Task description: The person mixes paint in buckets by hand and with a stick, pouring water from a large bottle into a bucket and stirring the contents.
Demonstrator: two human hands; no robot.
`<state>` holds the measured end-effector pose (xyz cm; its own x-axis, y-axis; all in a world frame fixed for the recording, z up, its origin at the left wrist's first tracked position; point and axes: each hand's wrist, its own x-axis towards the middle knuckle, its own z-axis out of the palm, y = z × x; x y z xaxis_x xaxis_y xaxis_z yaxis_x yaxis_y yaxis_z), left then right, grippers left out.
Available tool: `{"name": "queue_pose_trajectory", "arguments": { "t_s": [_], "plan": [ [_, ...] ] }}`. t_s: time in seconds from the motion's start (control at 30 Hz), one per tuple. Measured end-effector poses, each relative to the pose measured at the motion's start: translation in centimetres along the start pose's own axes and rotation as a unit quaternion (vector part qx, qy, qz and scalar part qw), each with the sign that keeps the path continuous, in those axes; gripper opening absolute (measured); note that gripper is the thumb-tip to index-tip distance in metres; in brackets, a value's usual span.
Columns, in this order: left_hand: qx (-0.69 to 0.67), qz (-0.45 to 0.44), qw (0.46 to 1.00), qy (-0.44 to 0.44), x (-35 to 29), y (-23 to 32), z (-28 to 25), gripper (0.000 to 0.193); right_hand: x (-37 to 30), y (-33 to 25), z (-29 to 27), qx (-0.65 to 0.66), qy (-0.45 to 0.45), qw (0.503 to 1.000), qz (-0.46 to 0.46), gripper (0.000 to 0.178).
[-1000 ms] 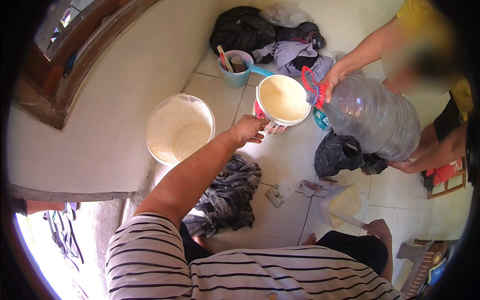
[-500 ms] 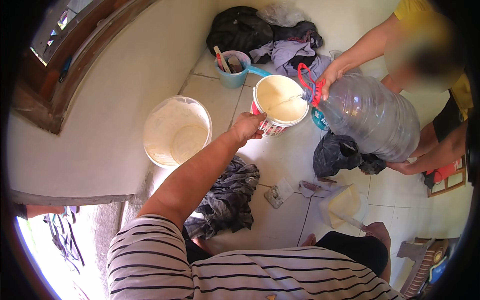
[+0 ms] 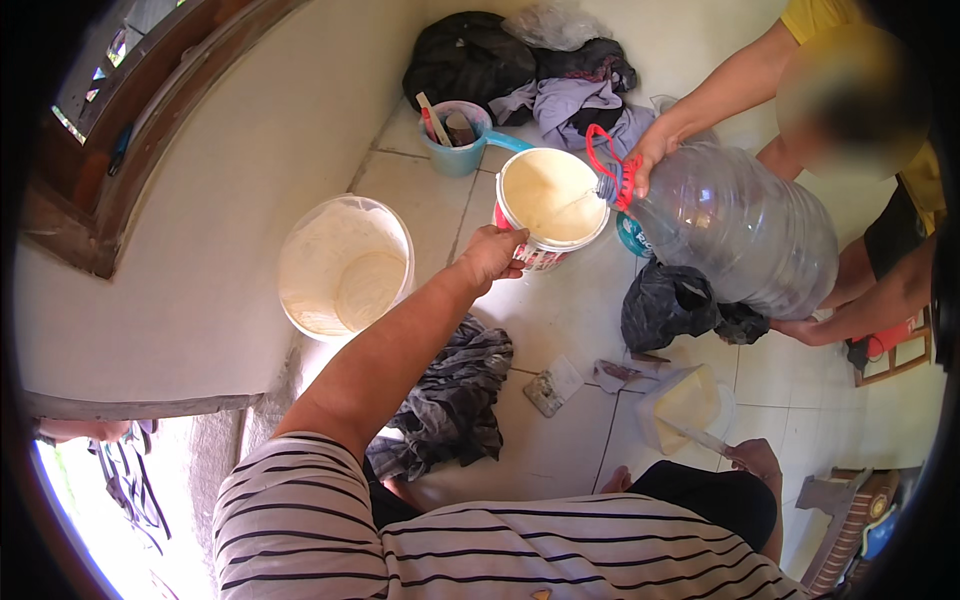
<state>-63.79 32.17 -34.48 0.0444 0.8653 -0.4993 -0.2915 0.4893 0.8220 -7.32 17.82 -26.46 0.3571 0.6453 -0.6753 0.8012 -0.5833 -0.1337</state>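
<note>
My left hand [image 3: 495, 253] is closed on the near rim of a white bucket [image 3: 540, 255] with a red print; pale cream liquid lies inside. A person in a yellow top tilts a large clear water bottle [image 3: 740, 225] over it, one hand [image 3: 652, 155] at its neck, the other under its base. A thin stream of water runs from the mouth into the bucket. At the lower right, my right hand [image 3: 755, 458] is closed on the end of a pale flat stick-like tool [image 3: 700, 437]. The tool's far end reaches a cream-coated square tub [image 3: 652, 418].
A larger whitish tub [image 3: 297, 270] stands by the wall, left of my arm. Behind the bucket is a blue dipper [image 3: 455, 160] holding tools. Crumpled dark cloth [image 3: 455, 400] lies near my legs; bags and clothes [image 3: 475, 65] are piled at the back. A black plastic bag [image 3: 668, 305] sits under the bottle.
The water stream looks thinner. The bucket, the bottle and the things around them sit slightly further left in the picture. Both my hands keep their holds.
</note>
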Motion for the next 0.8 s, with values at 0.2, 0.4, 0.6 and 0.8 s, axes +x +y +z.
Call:
{"name": "queue_pose_trajectory", "arguments": {
  "t_s": [0.2, 0.4, 0.6, 0.8],
  "plan": [
    [-0.012, 0.003, 1.000, 0.003, 0.31, -0.09, 0.18, 0.055, 0.76, 1.10, -0.15, 0.032, -0.005, 0.999, 0.019, 0.030],
    [-0.018, 0.003, 1.000, 0.007, 0.23, 0.17, 0.40, 0.054, 0.83, 1.07, -0.24, 0.023, -0.004, 1.000, 0.012, 0.030],
    [-0.026, -0.001, 1.000, 0.010, 0.19, 0.30, 0.55, 0.053, 0.82, 0.94, -0.33, 0.011, -0.008, 1.000, 0.009, 0.032],
    [-0.031, -0.004, 0.999, 0.015, 0.05, 0.46, 0.79, 0.052, 0.77, 0.98, -0.32, 0.011, -0.006, 1.000, 0.002, 0.033]
  ]
}}
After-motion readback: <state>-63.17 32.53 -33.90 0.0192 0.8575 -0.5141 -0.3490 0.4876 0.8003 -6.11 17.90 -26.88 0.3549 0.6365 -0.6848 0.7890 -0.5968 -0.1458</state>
